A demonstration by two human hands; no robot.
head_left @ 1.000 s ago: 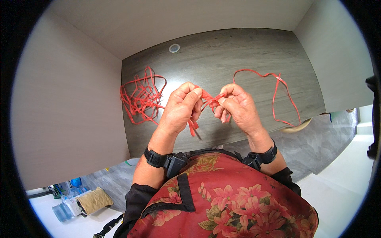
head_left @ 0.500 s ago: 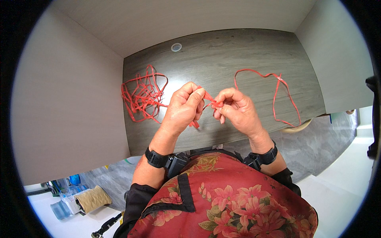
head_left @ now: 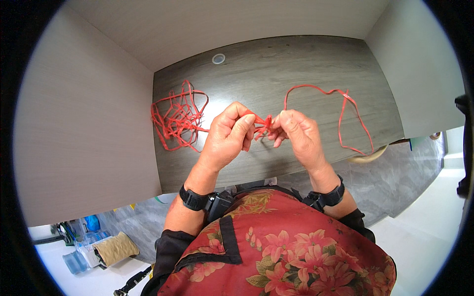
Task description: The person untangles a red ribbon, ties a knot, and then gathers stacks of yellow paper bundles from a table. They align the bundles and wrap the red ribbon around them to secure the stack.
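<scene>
Between my two hands, a stretch of red plastic cord (head_left: pixel 268 122) is bunched into a small knot or loop with short tails hanging below it. My left hand (head_left: pixel 228 129) pinches the flattened cord between thumb and forefinger. On the other side of the knot, my right hand (head_left: pixel 300 132) grips the cord with thumb and fingertips. A tangled heap of the same red cord (head_left: pixel 180 121) lies at the left of the wood-grain table and runs to my left hand. From my right hand a single red strand (head_left: pixel 340 116) curves over the table's right side.
Pale panels (head_left: pixel 89 118) wall the table (head_left: pixel 256 64) at the left, back and right. A round grommet (head_left: pixel 218 59) sits near the back edge. By the right front edge is a cream curved object (head_left: pixel 368 157). Bottles and a tan bag (head_left: pixel 116 248) are on the floor at lower left.
The knot now stands upright between the hands, with its tails visible beneath. My right fingers have shifted slightly right off the knot, and the right strand has slid a little left.
</scene>
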